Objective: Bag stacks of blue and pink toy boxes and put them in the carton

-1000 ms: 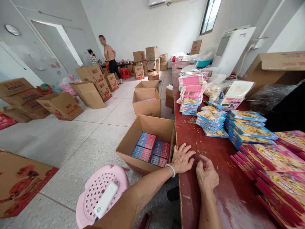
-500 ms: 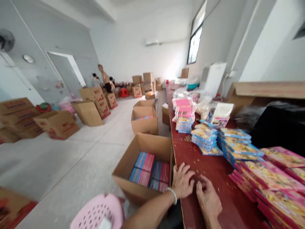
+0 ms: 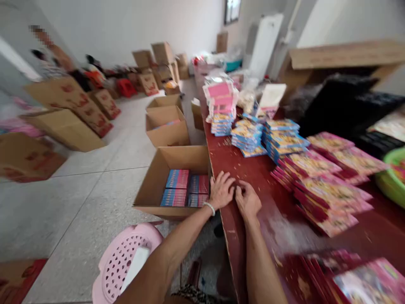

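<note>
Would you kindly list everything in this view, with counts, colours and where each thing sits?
Table: one, dark red, running along the right.
Cardboard boxes: three, brown, open, in a row left of the table.
Packs: four stacks, pink and blue, in the nearest box.
Booklets: several stacks, blue and yellow, mid-table.
Packets: many, pink and red, right on the table.
Stool: one, pink, on the floor, lower left.
Left hand: on the table edge.
Right hand: beside it.

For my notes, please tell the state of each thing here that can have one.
Left hand, open on table edge
Right hand, curled on table
Nearest cardboard box, open, holding pink and blue packs
Next cardboard box, open
Red table, worn, flecked with bits
Pink stool, white object on it
</note>
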A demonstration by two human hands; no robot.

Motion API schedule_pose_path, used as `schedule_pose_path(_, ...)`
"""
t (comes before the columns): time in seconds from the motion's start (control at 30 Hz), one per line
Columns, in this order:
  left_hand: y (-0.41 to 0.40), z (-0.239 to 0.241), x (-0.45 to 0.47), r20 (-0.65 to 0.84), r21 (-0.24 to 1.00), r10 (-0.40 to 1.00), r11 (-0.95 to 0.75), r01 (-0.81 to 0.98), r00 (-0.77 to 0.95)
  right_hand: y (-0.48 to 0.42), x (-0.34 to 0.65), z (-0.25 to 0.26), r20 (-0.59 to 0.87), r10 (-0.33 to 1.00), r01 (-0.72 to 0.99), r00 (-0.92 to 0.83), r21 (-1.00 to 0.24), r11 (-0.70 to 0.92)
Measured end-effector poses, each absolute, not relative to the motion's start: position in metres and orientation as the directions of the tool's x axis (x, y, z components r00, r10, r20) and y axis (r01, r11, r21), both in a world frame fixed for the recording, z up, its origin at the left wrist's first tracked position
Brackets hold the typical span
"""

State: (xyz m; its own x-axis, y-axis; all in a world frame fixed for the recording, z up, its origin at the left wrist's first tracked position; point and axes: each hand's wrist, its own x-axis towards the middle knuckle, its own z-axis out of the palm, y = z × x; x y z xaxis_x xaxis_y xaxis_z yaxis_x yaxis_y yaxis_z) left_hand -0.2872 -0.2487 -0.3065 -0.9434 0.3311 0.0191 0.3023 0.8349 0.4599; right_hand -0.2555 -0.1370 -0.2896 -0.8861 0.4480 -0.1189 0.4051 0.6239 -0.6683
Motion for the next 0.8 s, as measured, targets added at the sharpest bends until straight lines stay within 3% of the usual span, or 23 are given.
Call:
schedule_pose_path(0.2, -0.248, -0.315, -0.296, -0.011, 0.406, 0.377, 0.848, 0.340, -0.926, -0.133, -0.262, -0.301, -0.087, 0.472, 0.407, -0.877, -0.655, 0.636)
schedule_pose_path(0.37, -0.249, -0.308, -0.290, 0.001, 0.417, 0.337, 0.856, 0.306, -0.942, -0.138, -0.259, -0.291, -0.118, 0.455, 0.421, -0.883, -0.626, 0.656)
schedule_pose_path(0.57, -0.251, -0.308, -0.284, 0.008, 0.517, 0.390, 0.787, 0.338, -0.921, -0.127, -0.273, -0.312, -0.103, 0.485, 0.467, -0.868, -0.501, 0.729)
schedule_pose_path(0.8, -0.250, -0.317, -0.279, 0.010, 0.645, 0.320, 0.722, 0.251, -0.947, -0.125, -0.319, -0.301, -0.093, 0.412, 0.407, -0.906, -0.452, 0.794)
